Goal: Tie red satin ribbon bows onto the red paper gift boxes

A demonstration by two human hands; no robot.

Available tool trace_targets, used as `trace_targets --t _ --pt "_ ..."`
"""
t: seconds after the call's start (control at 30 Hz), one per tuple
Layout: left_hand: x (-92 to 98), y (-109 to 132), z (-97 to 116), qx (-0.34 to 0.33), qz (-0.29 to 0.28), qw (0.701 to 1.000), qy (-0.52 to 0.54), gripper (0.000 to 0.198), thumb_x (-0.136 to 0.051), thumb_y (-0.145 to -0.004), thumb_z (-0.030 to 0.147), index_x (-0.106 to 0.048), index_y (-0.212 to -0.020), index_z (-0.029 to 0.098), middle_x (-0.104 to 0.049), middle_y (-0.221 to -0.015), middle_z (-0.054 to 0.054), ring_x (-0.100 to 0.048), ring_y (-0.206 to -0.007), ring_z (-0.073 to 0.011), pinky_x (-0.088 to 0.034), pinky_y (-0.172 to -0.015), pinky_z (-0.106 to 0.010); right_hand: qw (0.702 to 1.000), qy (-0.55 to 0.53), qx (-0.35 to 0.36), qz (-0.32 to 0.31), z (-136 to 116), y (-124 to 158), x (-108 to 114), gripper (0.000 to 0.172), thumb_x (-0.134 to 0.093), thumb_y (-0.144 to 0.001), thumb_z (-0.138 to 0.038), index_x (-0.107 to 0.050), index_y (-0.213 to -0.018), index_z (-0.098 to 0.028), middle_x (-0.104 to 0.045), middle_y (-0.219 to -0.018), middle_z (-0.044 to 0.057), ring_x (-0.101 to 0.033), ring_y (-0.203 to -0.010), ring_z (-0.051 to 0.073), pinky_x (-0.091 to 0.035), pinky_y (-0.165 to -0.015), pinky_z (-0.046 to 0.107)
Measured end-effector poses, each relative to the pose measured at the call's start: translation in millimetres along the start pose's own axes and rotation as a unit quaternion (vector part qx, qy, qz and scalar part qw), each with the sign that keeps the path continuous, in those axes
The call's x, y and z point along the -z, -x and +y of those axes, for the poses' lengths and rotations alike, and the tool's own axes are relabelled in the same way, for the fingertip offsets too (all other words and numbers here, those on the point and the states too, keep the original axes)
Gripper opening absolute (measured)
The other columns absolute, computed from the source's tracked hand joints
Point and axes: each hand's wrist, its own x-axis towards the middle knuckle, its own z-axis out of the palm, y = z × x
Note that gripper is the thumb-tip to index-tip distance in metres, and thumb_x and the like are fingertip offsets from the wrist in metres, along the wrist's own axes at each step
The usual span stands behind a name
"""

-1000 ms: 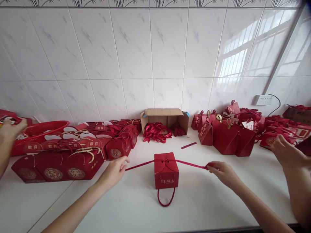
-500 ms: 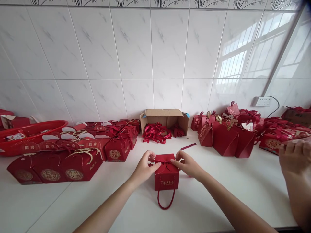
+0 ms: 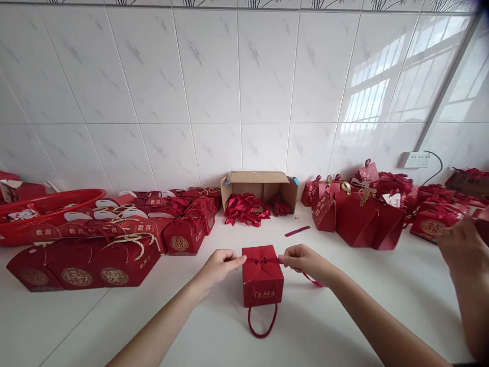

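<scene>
Red card makes up the small gift box (image 3: 263, 278) standing upright on the white desk (image 3: 324, 331), in the middle of the view and directly between the person's two hands. Its top flaps are folded over, and a narrow red ribbon (image 3: 263, 261) crosses them from side to side, by two small dark holes. Gold characters run along the front, and a twisted cord handle (image 3: 263, 336) hangs down from it in a loop onto the desk.

The left hand (image 3: 221, 267) has its grip pinched on the ribbon at the left edge of the box top, thumb forward. The right hand (image 3: 305, 262) pinches the ribbon just beside the right edge — its grip narrow too — and a loose length of ribbon trails below that hand.

Behind the gift box, an open cardboard carton (image 3: 255, 177) lies against the tiled wall (image 3: 214, 76) with a heap of red ribbons (image 3: 247, 209) in it, some spilling out in front. One dark red strip (image 3: 297, 231) lies flat nearby. Rows of lantern-shaped boxes (image 3: 95, 265) fill the left, beside a red plastic basket (image 3: 86, 197); taller red bags (image 3: 355, 224) stand on the right. Another person's hand (image 3: 464, 250) is at the far right — blurred, so what its grip holds I cannot tell.
</scene>
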Motion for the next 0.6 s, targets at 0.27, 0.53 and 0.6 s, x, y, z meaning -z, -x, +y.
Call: trace_targets --t 0.27,0.53,0.6 --pt "-1.8 5.2 2.0 -0.115 0.137 0.98 -0.088 0.03 -0.066 -0.071 0.043 -0.054 -0.09 0.023 -0.056 -0.106 -0.006 -0.052 -0.103 -0.0259 -0.039 -0.088 -0.037 0.975 -0.192 0.073 -0.08 -20.2 20.6 7.0 0.032 -0.061 -0.083 -0.04 -0.058 -0.063 -0.016 -0.051 -0.066 0.0 -0.047 -0.065 0.013 -0.04 -0.069 0.028" --pt "-45.3 -1.7 28.7 -0.286 0.166 0.912 -0.241 0.029 -0.063 -0.074 0.028 -0.044 -0.095 0.024 -0.055 -0.101 -0.006 -0.051 -0.101 -0.0259 -0.036 -0.09 -0.045 0.971 -0.177 0.127 -0.095 -45.3 17.3 -11.4 0.027 -0.059 -0.085 -0.039 -0.066 -0.076 -0.015 -0.06 -0.076 0.003 -0.053 -0.072 0.013 -0.041 -0.077 0.029" --pt "-48.9 -8.7 27.9 -0.287 0.205 0.905 -0.235 0.025 -0.058 -0.076 0.024 -0.042 -0.095 0.023 -0.055 -0.099 -0.005 -0.051 -0.1 -0.025 -0.036 -0.09 -0.046 0.977 -0.158 0.122 -0.074 -43.2 17.5 -10.1 0.028 -0.061 -0.083 -0.042 -0.066 -0.075 -0.015 -0.061 -0.074 0.003 -0.054 -0.072 0.013 -0.042 -0.077 0.03"
